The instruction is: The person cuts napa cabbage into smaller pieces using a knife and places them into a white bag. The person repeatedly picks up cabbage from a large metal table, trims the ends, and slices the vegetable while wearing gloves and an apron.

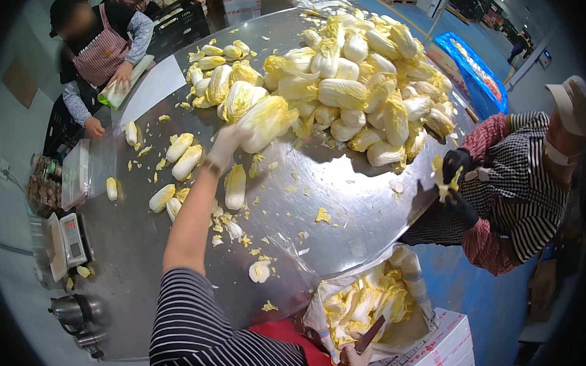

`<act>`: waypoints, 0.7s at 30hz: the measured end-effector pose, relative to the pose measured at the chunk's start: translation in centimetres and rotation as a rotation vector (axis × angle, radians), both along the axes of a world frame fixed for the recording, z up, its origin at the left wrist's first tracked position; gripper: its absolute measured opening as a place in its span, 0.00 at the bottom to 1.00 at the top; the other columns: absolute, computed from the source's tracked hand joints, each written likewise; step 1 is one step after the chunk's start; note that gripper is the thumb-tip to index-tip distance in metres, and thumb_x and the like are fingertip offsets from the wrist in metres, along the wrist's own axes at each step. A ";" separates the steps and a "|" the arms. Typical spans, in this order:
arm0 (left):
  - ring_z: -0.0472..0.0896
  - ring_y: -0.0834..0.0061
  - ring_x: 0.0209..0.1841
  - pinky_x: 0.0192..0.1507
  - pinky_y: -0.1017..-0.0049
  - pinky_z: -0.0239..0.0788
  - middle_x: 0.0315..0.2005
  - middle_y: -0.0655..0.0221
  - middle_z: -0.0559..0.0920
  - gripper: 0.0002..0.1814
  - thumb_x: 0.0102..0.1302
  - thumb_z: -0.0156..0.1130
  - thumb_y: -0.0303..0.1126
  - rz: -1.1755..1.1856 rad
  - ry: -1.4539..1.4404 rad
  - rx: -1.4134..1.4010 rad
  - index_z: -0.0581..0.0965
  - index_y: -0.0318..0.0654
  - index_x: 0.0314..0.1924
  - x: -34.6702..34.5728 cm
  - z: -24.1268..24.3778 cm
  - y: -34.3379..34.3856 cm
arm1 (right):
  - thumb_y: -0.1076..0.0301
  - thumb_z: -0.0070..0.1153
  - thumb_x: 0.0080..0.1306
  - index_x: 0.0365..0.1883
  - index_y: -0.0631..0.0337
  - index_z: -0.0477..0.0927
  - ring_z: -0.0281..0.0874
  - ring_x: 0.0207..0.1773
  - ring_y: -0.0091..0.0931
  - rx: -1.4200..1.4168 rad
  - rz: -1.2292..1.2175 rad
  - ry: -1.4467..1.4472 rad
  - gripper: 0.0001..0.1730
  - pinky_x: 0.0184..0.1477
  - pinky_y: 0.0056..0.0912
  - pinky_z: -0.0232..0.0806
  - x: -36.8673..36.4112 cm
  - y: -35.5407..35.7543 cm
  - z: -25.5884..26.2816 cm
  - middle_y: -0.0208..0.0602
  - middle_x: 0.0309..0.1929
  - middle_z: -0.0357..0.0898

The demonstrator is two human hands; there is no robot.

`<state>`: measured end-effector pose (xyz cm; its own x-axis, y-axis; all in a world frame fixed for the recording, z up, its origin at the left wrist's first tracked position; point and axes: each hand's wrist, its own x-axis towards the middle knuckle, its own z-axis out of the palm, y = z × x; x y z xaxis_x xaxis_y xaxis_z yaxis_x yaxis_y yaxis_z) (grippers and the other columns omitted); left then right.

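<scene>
My left hand (226, 147), in a pale glove, grips the base of a large napa cabbage (269, 122) and holds it beside the big heap of napa cabbages (345, 94). The hand is slightly blurred. Low in the view, my right hand (355, 360) is closed around the handle of a knife (370, 332), its blade pointing up and to the right. Behind the knife stands a white woven sack (419, 291) holding loose yellow cabbage leaves (366, 298). A single small trimmed cabbage (235, 186) lies just below my left hand.
Scraps litter the metal table (290, 242). Smaller cabbages (187, 162) lie left of my forearm. A scale (71, 241) and metal kettle (66, 313) stand at left. A co-worker (507, 179) at right holds leaves; another (98, 53) handles a wrapped cabbage. White cartons (443, 350) stand near the sack.
</scene>
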<state>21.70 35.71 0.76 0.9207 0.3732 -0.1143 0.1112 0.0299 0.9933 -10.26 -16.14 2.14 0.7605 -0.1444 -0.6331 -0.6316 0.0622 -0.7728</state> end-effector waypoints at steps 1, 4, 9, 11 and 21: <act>0.78 0.78 0.43 0.48 0.75 0.70 0.43 0.67 0.81 0.29 0.54 0.64 0.45 -0.053 -0.039 -0.116 0.77 0.31 0.52 -2.1 -0.1 -0.2 | 0.77 0.54 0.55 0.52 0.71 0.66 0.62 0.10 0.22 0.008 0.022 -0.015 0.25 0.12 0.24 0.54 0.0 -0.1 0.0 0.47 0.22 0.78; 0.78 0.75 0.50 0.55 0.74 0.69 0.50 0.65 0.79 0.35 0.55 0.63 0.48 -0.212 -0.230 -0.303 0.72 0.31 0.58 -8.1 5.1 -4.8 | 0.77 0.53 0.54 0.50 0.72 0.67 0.64 0.10 0.23 0.042 0.068 -0.062 0.24 0.13 0.25 0.57 -1.2 -1.5 -1.5 0.47 0.20 0.78; 0.75 0.69 0.58 0.60 0.66 0.68 0.58 0.64 0.74 0.39 0.56 0.60 0.52 -0.322 -0.165 -0.412 0.68 0.33 0.62 -16.9 8.9 -10.8 | 0.77 0.54 0.54 0.48 0.71 0.67 0.68 0.15 0.24 0.158 0.080 -0.109 0.22 0.16 0.24 0.60 -1.7 -2.1 -0.3 0.47 0.23 0.79; 0.74 0.69 0.57 0.61 0.68 0.67 0.57 0.62 0.74 0.43 0.55 0.65 0.54 -0.342 -0.117 -0.370 0.65 0.31 0.63 -19.3 7.6 -14.3 | 0.80 0.53 0.54 0.48 0.72 0.67 0.71 0.19 0.22 0.241 0.088 -0.126 0.21 0.20 0.22 0.62 -1.9 -2.4 0.7 0.45 0.24 0.79; 0.70 0.68 0.62 0.63 0.67 0.64 0.59 0.57 0.71 0.54 0.50 0.69 0.63 -0.773 -0.165 -0.650 0.61 0.31 0.66 -20.7 6.5 -27.5 | 0.61 0.54 0.65 0.51 0.62 0.71 0.67 0.20 0.18 0.274 -0.296 -0.278 0.20 0.21 0.19 0.59 -4.5 -5.3 -0.6 0.33 0.26 0.77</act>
